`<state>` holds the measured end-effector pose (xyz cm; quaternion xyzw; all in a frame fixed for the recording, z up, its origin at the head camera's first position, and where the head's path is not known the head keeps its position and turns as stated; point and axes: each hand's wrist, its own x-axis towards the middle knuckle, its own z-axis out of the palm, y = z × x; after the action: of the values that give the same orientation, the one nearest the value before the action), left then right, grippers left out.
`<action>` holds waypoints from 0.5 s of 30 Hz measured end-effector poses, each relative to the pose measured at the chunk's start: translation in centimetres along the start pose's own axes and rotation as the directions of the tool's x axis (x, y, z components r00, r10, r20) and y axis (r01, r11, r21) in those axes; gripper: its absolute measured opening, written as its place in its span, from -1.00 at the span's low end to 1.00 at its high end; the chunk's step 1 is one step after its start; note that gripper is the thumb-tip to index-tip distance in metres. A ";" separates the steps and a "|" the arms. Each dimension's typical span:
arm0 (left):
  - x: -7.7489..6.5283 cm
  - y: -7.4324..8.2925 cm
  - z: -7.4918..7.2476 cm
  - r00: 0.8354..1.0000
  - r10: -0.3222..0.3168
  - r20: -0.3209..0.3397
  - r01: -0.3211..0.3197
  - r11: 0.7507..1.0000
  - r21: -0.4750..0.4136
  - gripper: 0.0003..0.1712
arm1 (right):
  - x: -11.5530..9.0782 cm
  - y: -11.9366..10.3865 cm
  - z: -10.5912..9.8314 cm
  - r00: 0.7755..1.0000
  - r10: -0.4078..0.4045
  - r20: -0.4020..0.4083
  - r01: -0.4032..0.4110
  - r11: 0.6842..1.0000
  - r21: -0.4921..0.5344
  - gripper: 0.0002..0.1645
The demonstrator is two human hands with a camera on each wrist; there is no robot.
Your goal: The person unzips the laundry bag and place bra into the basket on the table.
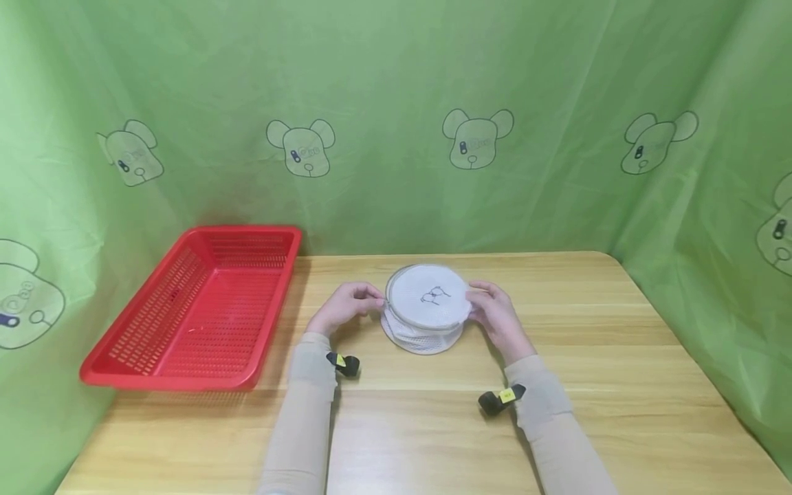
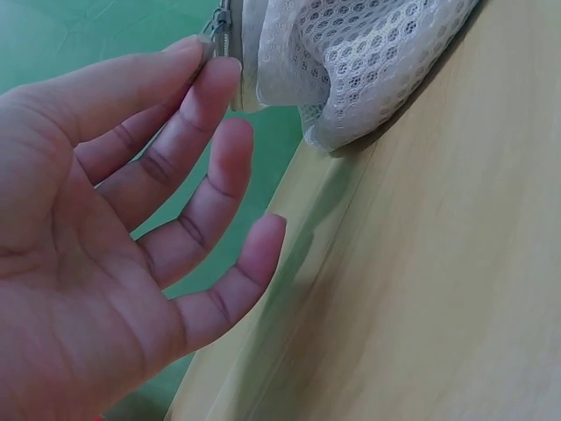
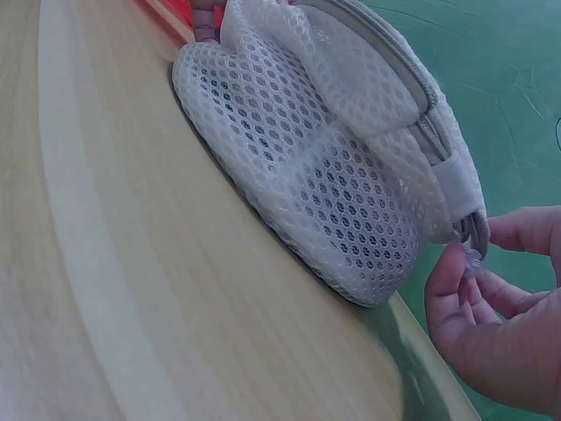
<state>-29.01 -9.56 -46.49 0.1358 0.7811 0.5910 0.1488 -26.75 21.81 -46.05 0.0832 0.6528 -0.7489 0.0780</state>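
Note:
A white mesh laundry bag (image 1: 433,302) with a round lid and a small line drawing on top stands on the table, its soft side wall sagging in folds. At its left edge, my left hand (image 1: 349,302) pinches the zipper pull (image 2: 221,19) between thumb and forefinger; the other fingers are loosely bent. On the opposite side, my right hand (image 1: 497,313) pinches the bag's rim near the end of the zipper (image 3: 429,132). In the right wrist view a small pale bit (image 3: 472,261) shows between those fingers; its kind is unclear.
A red plastic basket (image 1: 272,323) with slotted walls sits on the left of the wooden table (image 1: 421,440). Green curtains (image 1: 383,69) printed with bear heads hang behind and at both sides. Each wrist wears a small black camera.

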 end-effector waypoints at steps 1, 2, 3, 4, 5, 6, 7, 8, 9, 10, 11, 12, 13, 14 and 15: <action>0.0 0.0 0.0 1.000 -0.001 -0.006 0.001 1.000 -0.002 -0.78 | 0.0 0.0 0.0 1.000 -0.003 -0.002 0.003 1.000 -0.002 -0.30; 0.0 0.0 0.0 1.000 -0.001 -0.012 0.001 1.000 -0.001 -0.78 | 0.0 0.0 0.0 1.000 -0.006 -0.005 0.006 1.000 -0.005 -0.29; 0.0 0.0 0.0 1.000 -0.001 -0.019 0.001 1.000 -0.001 -0.78 | 0.0 0.0 0.0 1.000 -0.011 -0.006 0.011 1.000 -0.010 -0.28; 0.0 0.0 0.0 1.000 -0.002 -0.026 0.002 1.000 -0.001 -0.78 | 0.0 0.0 0.0 1.000 -0.016 -0.010 0.015 1.000 -0.012 -0.29; 0.0 0.0 0.0 0.999 -0.002 -0.035 0.002 1.000 0.000 -0.77 | -0.1 0.0 0.0 1.000 -0.020 -0.010 0.020 1.000 -0.014 -0.29; 0.0 0.0 0.0 0.999 0.000 -0.045 0.000 1.000 0.003 -0.77 | -0.1 0.1 0.0 1.000 -0.023 -0.007 0.023 1.000 -0.015 -0.28; -0.1 0.1 0.0 0.998 0.000 -0.056 0.000 1.000 0.006 -0.77 | -0.1 0.1 0.0 1.000 -0.025 -0.002 0.025 1.000 -0.016 -0.27; -0.1 0.1 0.0 0.998 0.002 -0.068 -0.002 1.000 0.011 -0.77 | -0.1 0.0 0.0 1.000 -0.028 0.000 0.028 1.000 -0.014 -0.26; -0.1 0.1 0.0 0.997 0.005 -0.080 -0.003 1.000 0.016 -0.77 | 0.0 0.0 0.0 1.000 -0.030 0.006 0.030 0.999 -0.014 -0.26; -0.1 0.1 0.0 0.996 0.006 -0.092 -0.004 1.000 0.022 -0.77 | -0.1 0.0 0.0 1.000 -0.029 0.007 0.029 0.999 -0.015 -0.25; 0.0 0.1 0.0 0.995 0.007 -0.104 -0.005 1.000 0.025 -0.77 | -0.1 0.1 0.0 0.999 -0.028 0.017 0.028 0.999 -0.019 -0.23; 0.0 0.1 0.0 0.993 0.007 -0.116 -0.004 1.000 0.027 -0.77 | -0.1 0.1 0.0 0.999 -0.027 0.024 0.028 0.999 -0.022 -0.21; 0.0 0.1 0.1 0.992 0.004 -0.127 -0.001 1.000 0.027 -0.78 | -0.1 0.1 0.0 0.999 -0.025 0.031 0.026 0.999 -0.026 -0.20; 0.1 0.1 0.1 0.991 0.002 -0.137 0.001 1.000 0.024 -0.78 | -0.1 0.1 0.0 0.999 -0.024 0.038 0.025 0.999 -0.033 -0.19; 0.1 0.1 0.1 0.989 -0.001 -0.146 0.003 1.000 0.019 -0.78 | -0.1 0.1 0.0 0.999 -0.022 0.046 0.024 0.999 -0.039 -0.18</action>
<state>-29.06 -9.37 -46.42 0.0929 0.7957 0.5916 0.0906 -26.66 21.79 -46.09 0.0569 0.6664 -0.7384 0.0858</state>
